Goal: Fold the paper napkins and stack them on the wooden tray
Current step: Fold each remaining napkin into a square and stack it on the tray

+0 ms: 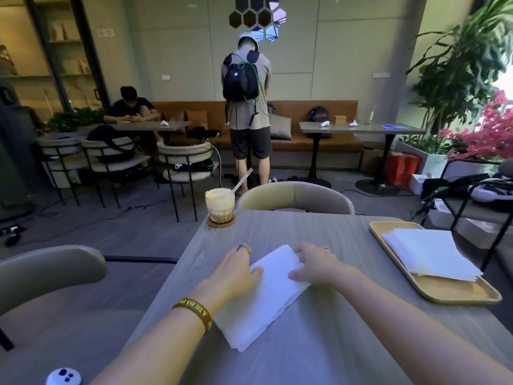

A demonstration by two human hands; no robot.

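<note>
A white paper napkin (pixel 263 298) lies folded into a long rectangle on the grey table (pixel 333 343) in front of me. My left hand (pixel 236 269) presses flat on its left edge near the far end. My right hand (pixel 316 263) rests on the far right corner, fingers curled over the napkin's edge. At the right of the table sits the wooden tray (pixel 449 287), holding a stack of folded white napkins (pixel 433 254).
A glass of iced coffee (pixel 220 204) with a straw stands on a coaster at the table's far left corner. A chair back (pixel 295 197) sits beyond the far edge, another chair (pixel 47 269) at my left. Two persons are further back in the room.
</note>
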